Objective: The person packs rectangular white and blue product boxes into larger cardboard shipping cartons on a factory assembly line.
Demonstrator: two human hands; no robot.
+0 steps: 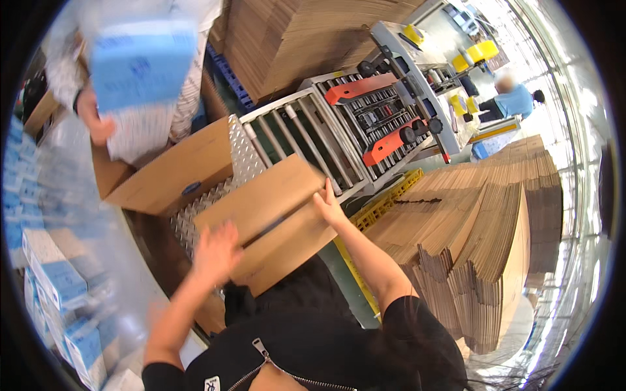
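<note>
A brown cardboard box lies in front of me with its two long top flaps folded almost together, a dark slit between them. My right hand grips the box's right end, fingers bent around its edge. At the left end, my left hand is over the flap, smeared by motion, its fingers apart; I cannot tell whether it touches the cardboard. Beyond it stands a second, open carton. A co-worker's hand is beside a blurred blue-and-white pack above that carton.
A metal roller conveyor leads away to an orange-guided box-sealing machine. Stacks of flat cardboard stand at my right, another stack at the far side. Several blue-and-white packs sit at the left. Another person is farther off.
</note>
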